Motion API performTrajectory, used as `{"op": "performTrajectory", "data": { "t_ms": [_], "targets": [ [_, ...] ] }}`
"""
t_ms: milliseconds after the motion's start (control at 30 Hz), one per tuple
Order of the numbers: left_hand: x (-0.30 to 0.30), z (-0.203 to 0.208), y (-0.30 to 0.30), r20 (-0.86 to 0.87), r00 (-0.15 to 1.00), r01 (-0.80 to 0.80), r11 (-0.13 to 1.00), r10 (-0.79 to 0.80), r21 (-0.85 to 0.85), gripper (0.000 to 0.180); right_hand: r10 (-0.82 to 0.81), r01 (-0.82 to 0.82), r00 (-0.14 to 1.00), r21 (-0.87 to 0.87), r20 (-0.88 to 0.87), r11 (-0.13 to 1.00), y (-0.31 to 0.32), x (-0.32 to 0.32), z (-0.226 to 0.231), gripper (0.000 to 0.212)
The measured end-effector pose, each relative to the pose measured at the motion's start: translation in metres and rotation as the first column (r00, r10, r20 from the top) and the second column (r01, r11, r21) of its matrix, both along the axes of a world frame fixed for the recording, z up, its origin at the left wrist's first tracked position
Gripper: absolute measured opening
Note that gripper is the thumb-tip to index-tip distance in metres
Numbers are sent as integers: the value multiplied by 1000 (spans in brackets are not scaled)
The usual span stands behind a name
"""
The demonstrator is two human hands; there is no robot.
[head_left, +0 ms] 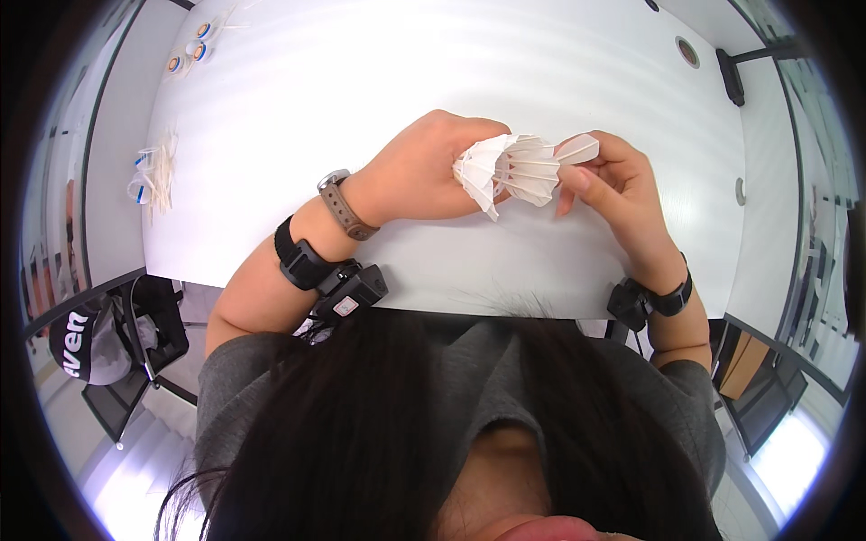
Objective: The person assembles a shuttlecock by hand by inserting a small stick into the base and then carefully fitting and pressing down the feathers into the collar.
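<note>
White shuttlecock [530,176] sits clasped in left hand [431,171] near the table [451,279] front edge, right hand [631,180] pinching a feather [582,148] that tugging could bend.

one white shuttlecock [532,176], in left hand [433,167]; one white vane [579,149], between right hand [622,185] fingertips, attachment unclear. white surface [433,54]: small containers [200,51], far left; pale sticks [162,176], left edge. one watch [346,209], left wrist.

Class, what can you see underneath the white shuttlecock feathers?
White tabletop shows around the shuttlecock feathers, between the left hand and right hand. Whatever lies directly beneath is covered by the feathers and hands.
</note>
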State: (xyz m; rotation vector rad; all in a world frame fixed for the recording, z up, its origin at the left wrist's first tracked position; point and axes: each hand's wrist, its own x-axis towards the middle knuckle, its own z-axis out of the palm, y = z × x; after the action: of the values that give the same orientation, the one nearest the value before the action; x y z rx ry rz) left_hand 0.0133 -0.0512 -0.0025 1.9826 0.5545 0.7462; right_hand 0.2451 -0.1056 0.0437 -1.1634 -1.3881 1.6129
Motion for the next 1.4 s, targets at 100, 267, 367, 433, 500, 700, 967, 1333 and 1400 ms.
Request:
{"op": "performTrajectory", "data": {
  "t_ms": [100, 267, 367, 433, 500, 700, 967, 1333, 1400],
  "targets": [
    [1, -1, -1, 12, 1000, -10, 1000, 10, 0, 21, -82, 80, 996, 67, 38, 995, 3, -2, 4, 16],
    [1, 1, 2, -93, 996, 14, 1000, -13, 6, 29, -129, 101, 979, 175, 157, 979, 5, -3, 16, 15],
    [2, 1, 1, -79, 996, -50, 999, 50, -4, 30, -229, 111, 940, 408, 254, 906, 5, 2, 27, 14],
    [2, 3, -2, -55, 995, -87, 996, 86, -17, 30, -300, 115, 893, 475, 334, 872, 7, 0, 41, 13],
    [1, 4, -3, 16, 988, -150, 988, 150, -30, 33, -369, 109, 836, 535, 407, 838, 6, -3, 42, 13],
    [1, 13, -3, 125, 968, -193, 963, 218, -189, 36, -348, 258, 932, 491, 102, 832, 6, -18, 11, 11],
    [4, 2, -4, 68, 980, -179, 977, 188, -118, 30, -311, 296, 950, 352, -17, 888, 6, -11, 5, 11],
    [-4, 0, -1, -62, 991, -127, 979, 119, -159, 25, -301, 259, 948, 297, 105, 919, 3, -14, 3, 9],
    [-3, 2, -1, -8, 993, -122, 991, 122, -50, 25, -306, 269, 948, 296, 84, 917, 4, -13, 2, 9]
  ]
}}
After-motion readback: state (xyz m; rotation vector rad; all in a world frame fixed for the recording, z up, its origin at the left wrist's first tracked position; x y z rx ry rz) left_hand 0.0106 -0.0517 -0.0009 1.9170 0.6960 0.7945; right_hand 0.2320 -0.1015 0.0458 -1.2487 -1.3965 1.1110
